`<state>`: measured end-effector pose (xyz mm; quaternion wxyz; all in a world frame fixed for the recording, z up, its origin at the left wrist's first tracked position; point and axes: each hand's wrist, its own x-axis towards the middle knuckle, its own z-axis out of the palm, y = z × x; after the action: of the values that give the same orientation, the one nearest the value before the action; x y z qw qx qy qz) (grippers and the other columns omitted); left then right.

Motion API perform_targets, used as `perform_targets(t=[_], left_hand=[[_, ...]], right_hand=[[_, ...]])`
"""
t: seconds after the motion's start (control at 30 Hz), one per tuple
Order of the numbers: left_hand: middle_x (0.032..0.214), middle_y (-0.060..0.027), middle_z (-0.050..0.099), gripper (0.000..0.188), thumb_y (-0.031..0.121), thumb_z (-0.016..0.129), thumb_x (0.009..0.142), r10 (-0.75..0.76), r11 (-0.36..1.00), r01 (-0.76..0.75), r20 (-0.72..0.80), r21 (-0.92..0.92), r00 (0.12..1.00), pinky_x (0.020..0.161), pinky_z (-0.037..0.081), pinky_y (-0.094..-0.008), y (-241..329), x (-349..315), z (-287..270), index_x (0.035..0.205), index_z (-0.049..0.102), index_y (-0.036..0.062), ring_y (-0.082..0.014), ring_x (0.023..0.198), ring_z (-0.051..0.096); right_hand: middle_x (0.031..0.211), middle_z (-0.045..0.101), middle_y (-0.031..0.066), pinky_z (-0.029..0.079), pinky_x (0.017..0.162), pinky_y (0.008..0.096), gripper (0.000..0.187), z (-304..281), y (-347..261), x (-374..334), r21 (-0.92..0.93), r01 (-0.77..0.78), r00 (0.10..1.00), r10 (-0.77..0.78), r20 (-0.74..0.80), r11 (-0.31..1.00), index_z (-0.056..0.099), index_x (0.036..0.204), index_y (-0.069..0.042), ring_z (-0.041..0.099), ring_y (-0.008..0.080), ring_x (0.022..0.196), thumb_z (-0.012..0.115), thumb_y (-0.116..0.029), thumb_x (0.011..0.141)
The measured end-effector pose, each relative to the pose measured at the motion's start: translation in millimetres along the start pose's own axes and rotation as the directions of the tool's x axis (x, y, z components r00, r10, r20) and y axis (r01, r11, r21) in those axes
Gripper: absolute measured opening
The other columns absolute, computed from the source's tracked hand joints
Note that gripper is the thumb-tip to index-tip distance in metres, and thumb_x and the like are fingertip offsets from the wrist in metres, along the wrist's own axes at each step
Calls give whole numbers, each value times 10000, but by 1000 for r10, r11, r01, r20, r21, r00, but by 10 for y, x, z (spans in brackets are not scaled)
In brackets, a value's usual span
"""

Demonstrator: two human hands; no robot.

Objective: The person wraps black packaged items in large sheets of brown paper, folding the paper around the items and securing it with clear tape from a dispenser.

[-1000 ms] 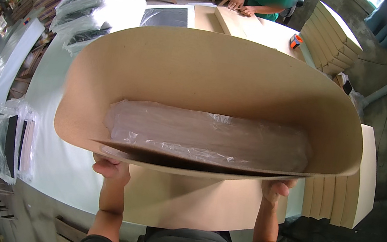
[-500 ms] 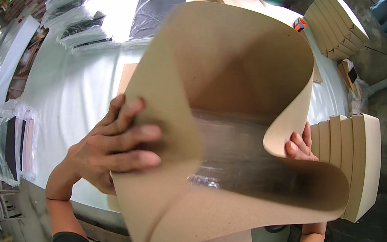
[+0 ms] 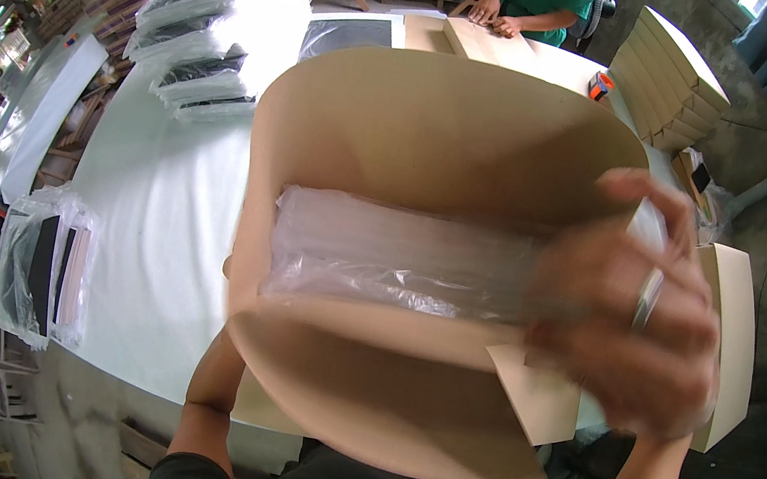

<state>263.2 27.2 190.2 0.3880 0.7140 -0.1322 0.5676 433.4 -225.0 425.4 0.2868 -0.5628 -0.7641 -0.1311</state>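
Note:
A large sheet of brown cardboard [image 3: 428, 86] curves up at the back, left and near side, like an open wrap. Inside it lies a flat bundle in clear plastic film [image 3: 390, 261], its near edge shiny. My right hand [image 3: 643, 311], with a ring on one finger, is over the right end of the bundle and smeared by motion; whether it grips anything is unclear. Below that hand a cardboard flap [image 3: 535, 394] juts inward. My left forearm [image 3: 217, 374] rises to the cardboard's left side, and the sheet hides the hand.
Plastic-wrapped dark panels [image 3: 217, 23] are stacked at the far left of the white-covered table [image 3: 147, 272]. More wrapped panels [image 3: 45, 271] stand at its left edge. Folded cardboard stacks [image 3: 670, 79] are on the right, near an orange tape roll [image 3: 600, 85]. Opposite, a person's hands [image 3: 494, 18] rest on a carton.
My right hand has come from outside the cardboard to over the bundle. The left hand, seen before on the sheet's outer left side, is now hidden. The cardboard has spread wider, uncovering the bundle.

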Motion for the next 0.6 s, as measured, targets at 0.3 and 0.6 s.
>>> perform_targets(t=[0.3, 0.6], left_hand=[[1287, -108, 586, 336, 287, 726, 804, -115, 992, 125, 212, -32, 971, 1139, 169, -627, 306, 405, -48, 1090, 696, 113, -546, 1321, 289], [1110, -41, 691, 484, 497, 626, 833, 17, 949, -157, 454, 273, 891, 914, 541, -504, 498, 609, -157, 964, 726, 43, -505, 1279, 389]], right_hand=[[977, 651, 96, 429, 933, 430, 446, -397, -201, -474, 139, 169, 986, -167, -24, 976, 649, 955, -43, 591, 284, 1017, 563, -460, 825], [1171, 568, 155, 349, 1041, 454, 658, 1130, 590, -2060, 504, -333, 653, 581, -487, 797, 562, 1178, -13, 490, 298, 1160, 468, -604, 905]])
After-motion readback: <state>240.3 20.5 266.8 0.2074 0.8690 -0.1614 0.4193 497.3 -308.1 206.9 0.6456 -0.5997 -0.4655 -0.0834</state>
